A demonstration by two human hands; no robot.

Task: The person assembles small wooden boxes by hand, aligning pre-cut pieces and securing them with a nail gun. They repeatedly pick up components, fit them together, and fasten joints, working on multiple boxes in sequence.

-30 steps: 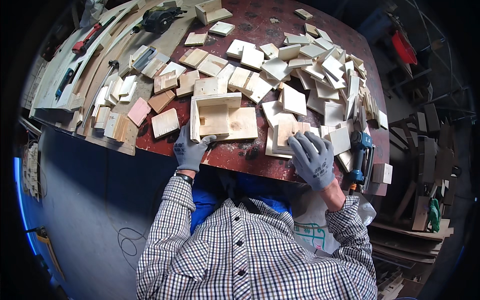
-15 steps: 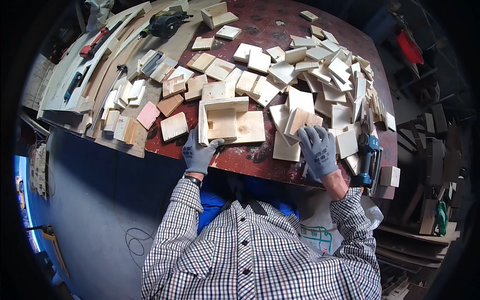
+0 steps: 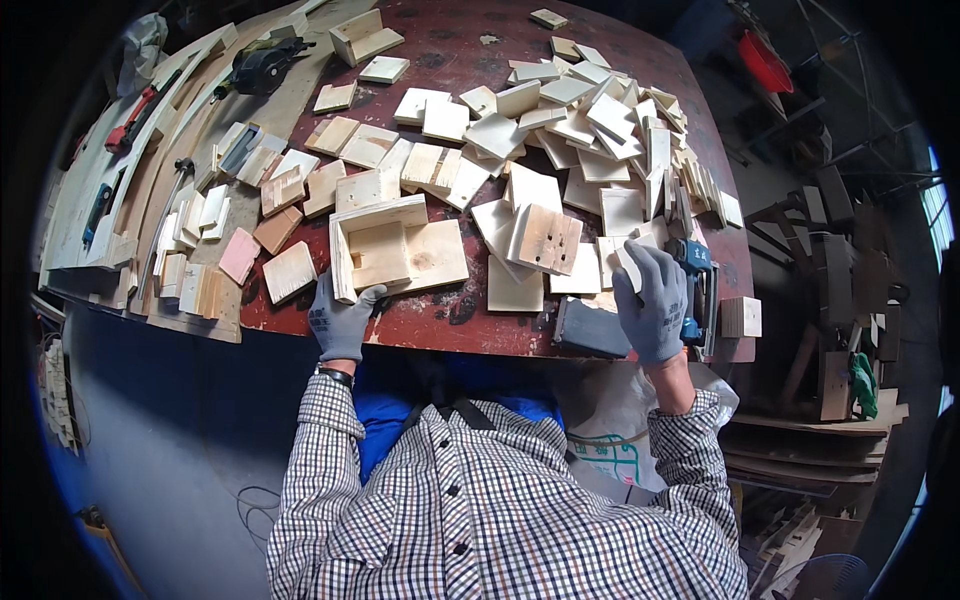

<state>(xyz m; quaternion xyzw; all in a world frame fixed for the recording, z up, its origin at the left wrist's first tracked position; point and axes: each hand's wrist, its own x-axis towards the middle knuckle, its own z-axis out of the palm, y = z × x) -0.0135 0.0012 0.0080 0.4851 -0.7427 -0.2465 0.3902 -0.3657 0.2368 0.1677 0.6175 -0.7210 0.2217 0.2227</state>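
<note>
Red tabletop [image 3: 430, 336] | wood blocks [image 3: 548, 240] strewn | grey floor [image 3: 190, 430] left | boards [image 3: 800, 452] right

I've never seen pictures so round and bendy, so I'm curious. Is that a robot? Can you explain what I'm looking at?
No robot here! It's a person in a checked shirt and grey gloves. The camera sits on their head, looking down, so you see what's in front of them. Its very wide lens bends the straight edges.

On the dark red table top lie lots of small wooden boards, some piled up. The left hand holds the corner of a wooden piece with raised sides. The right hand is by a blue tool and a dark grey block; I can't tell whether it holds anything.
</note>
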